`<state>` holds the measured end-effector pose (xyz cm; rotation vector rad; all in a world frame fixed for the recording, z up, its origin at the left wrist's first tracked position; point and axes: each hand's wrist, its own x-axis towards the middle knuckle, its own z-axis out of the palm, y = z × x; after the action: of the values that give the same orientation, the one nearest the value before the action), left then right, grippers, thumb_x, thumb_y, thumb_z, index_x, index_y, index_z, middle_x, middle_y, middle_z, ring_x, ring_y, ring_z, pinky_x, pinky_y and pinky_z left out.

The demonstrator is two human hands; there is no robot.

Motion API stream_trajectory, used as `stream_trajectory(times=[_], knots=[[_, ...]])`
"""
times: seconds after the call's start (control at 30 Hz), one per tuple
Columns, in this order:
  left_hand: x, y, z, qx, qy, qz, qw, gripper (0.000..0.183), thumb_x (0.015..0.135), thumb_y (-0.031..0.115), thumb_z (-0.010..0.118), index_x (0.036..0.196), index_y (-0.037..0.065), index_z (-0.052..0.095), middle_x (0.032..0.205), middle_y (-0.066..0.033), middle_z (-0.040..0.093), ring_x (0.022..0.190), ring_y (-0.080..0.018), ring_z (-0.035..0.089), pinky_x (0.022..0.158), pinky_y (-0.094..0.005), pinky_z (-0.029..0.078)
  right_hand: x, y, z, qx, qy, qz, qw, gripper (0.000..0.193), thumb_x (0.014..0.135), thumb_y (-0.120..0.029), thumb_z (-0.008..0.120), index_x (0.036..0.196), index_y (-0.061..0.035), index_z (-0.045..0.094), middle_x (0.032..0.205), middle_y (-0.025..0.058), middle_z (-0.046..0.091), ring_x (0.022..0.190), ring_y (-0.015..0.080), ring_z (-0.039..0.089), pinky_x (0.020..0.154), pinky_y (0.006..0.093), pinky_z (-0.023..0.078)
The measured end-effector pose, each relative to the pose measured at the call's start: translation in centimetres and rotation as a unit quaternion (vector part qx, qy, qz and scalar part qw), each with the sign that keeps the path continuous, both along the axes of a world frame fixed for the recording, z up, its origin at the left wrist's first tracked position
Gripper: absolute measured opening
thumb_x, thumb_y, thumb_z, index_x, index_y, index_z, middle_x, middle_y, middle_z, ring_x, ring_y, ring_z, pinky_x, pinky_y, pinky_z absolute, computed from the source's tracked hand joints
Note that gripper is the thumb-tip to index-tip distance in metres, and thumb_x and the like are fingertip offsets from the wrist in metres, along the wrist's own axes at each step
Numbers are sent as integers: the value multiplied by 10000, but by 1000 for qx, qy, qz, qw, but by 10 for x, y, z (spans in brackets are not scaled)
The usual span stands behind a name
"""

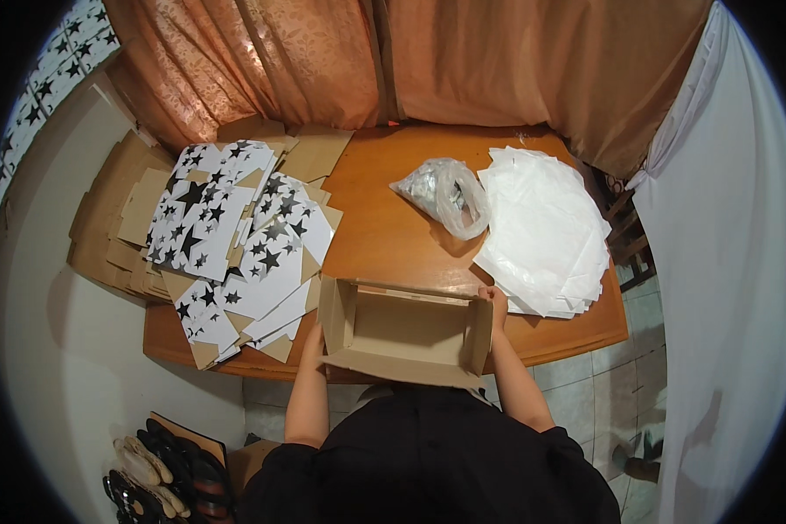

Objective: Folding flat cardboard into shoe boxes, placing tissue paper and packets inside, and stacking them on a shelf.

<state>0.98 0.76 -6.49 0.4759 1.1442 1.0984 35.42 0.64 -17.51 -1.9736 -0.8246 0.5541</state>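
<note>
An open brown cardboard box, with nothing inside, is held at the table's front edge, its inside facing up. My right hand grips its far right corner with bent fingers. At the left wall of the box is my left hand, its fingers mostly hidden behind the cardboard. Left of the box lie overlapping flat cardboard sheets printed white with black stars. White tissue-like paper sheets are piled to the right. Between the two piles sits a clear plastic bag with silvery contents I cannot make out.
The wooden table backs onto orange curtains. Plain flat cardboard leans at the left by the wall. A white curtain hangs on the right. Several shoes stand at the lower left.
</note>
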Motion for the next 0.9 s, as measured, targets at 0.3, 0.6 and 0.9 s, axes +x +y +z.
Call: stream_trajectory(times=[0.3, 0.6, 0.9], knots=[[17, 49, -17, 16, 71, -69, 995, 388, 899, 302, 513, 1177, 32, 540, 1040, -89, 610, 894, -190, 603, 733, -301, 496, -12, -4, 14, -43, -16, -1, 999, 315, 839, -337, 545, 826, -37, 641, 755, 156, 658, 717, 310, 636, 649, 394, 477], [5, 78, -48, 63, 138, -169, 974, 402, 920, 338, 471, 1189, 47, 538, 1068, -85, 603, 923, -187, 590, 778, -306, 473, 4, -49, 42, 56, 398, 67, 913, 416, 922, -422, 455, 1145, -85, 556, 1050, 73, 627, 887, 152, 595, 788, 269, 457], [-15, 93, -52, 106, 149, -168, 969, 387, 938, 329, 443, 1183, 45, 542, 1087, -76, 594, 961, -173, 567, 837, -295, 432, -15, -102, 96, 254, 341, 79, 902, 767, 845, -613, 431, 1403, -106, 288, 1407, 125, 325, 1308, 243, 303, 1047, 381, 236]])
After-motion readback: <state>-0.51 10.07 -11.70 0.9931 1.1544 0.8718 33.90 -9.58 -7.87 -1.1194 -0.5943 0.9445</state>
